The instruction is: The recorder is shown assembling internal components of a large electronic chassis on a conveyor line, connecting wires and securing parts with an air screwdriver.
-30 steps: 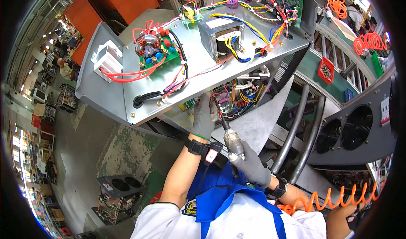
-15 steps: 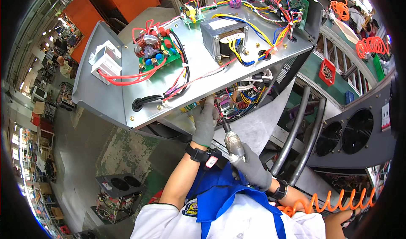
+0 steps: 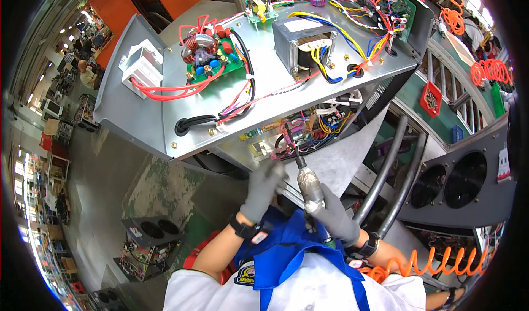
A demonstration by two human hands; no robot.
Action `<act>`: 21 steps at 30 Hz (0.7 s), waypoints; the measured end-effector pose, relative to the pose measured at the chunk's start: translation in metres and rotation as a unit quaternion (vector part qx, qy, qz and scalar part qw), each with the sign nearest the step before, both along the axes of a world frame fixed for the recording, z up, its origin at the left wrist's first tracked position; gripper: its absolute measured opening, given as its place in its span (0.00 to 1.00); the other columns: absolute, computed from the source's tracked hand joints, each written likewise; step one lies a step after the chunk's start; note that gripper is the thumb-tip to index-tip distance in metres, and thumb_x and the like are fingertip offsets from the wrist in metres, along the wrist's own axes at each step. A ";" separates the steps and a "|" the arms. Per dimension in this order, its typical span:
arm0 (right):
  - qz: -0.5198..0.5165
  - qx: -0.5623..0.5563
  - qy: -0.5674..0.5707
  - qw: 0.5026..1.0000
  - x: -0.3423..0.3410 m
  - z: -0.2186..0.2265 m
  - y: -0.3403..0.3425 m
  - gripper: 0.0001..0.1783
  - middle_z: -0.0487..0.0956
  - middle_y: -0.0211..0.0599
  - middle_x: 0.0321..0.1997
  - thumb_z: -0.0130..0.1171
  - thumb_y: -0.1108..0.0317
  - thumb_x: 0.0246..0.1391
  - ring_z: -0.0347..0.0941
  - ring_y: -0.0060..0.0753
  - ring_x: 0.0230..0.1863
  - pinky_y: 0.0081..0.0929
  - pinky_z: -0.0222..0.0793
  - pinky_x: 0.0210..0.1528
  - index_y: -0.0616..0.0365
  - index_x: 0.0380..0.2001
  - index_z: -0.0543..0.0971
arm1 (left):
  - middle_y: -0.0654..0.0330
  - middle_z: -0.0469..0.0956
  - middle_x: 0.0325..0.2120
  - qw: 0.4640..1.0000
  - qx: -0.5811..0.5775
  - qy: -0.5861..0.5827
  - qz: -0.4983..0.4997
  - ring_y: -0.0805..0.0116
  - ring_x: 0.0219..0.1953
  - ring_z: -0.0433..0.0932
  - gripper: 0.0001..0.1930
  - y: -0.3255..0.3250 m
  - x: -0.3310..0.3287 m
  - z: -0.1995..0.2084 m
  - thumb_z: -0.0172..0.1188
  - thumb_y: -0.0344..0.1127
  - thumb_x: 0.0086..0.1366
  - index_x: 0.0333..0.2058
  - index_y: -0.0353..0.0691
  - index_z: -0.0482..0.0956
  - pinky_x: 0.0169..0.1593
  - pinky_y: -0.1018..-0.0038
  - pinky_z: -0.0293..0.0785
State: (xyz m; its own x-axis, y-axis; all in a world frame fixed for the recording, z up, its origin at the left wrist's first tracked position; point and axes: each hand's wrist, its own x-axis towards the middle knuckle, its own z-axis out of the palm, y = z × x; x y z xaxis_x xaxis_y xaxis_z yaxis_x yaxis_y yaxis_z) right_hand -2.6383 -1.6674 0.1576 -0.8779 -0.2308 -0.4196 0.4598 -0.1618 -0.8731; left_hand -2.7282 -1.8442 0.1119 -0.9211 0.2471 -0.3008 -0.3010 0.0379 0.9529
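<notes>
A pneumatic screwdriver (image 3: 309,185) is in my gloved right hand (image 3: 337,217), its long bit pointing into the open lower bay (image 3: 319,126) of a grey metal cabinet. Wires, purple parts and small boards crowd that bay; whether the bit touches a screw cannot be seen. Just in front of the bay is my gloved left hand (image 3: 262,188), apart from the cabinet, its fingers blurred. On the cabinet's metal top plate (image 3: 270,99) sit a transformer (image 3: 303,44), a green board with a copper coil (image 3: 206,57) and a white block (image 3: 142,68) with red wires.
Two metal rails (image 3: 388,165) run to the right of the cabinet. A dark panel with two round fans (image 3: 447,181) stands beyond them. A red bin of small parts (image 3: 431,98) rests on the green bench. An orange coiled hose (image 3: 441,262) stretches at lower right.
My left hand has drawn back out of the cabinet bay toward me. The screwdriver stays in my right hand, its bit still in the bay. The view has shifted slightly.
</notes>
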 end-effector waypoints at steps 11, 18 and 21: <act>0.002 -0.133 -0.006 0.991 -0.003 -0.010 -0.006 0.37 0.75 0.40 0.37 0.55 0.47 0.49 0.70 0.21 0.29 0.17 0.68 0.29 0.62 0.55 0.61 | 0.55 0.80 0.30 0.946 0.012 0.102 -0.308 0.66 0.34 0.79 0.10 0.000 0.087 -0.017 0.58 0.35 0.59 0.36 0.36 0.79 0.41 0.72 0.73; -0.009 -0.126 0.024 0.992 0.000 -0.005 -0.016 0.35 0.73 0.36 0.25 0.54 0.44 0.47 0.70 0.21 0.25 0.14 0.65 0.22 0.65 0.45 0.67 | 0.54 0.79 0.25 0.951 -0.066 0.218 -0.208 0.59 0.27 0.79 0.08 0.004 0.087 -0.011 0.64 0.32 0.50 0.28 0.36 0.79 0.32 0.70 0.74; -0.034 -0.096 0.043 0.994 0.000 -0.003 -0.019 0.35 0.73 0.37 0.26 0.55 0.45 0.47 0.69 0.22 0.22 0.15 0.64 0.20 0.66 0.46 0.66 | 0.53 0.78 0.24 0.940 -0.126 0.182 -0.261 0.57 0.26 0.78 0.09 0.000 0.077 0.004 0.64 0.35 0.50 0.28 0.36 0.78 0.30 0.68 0.73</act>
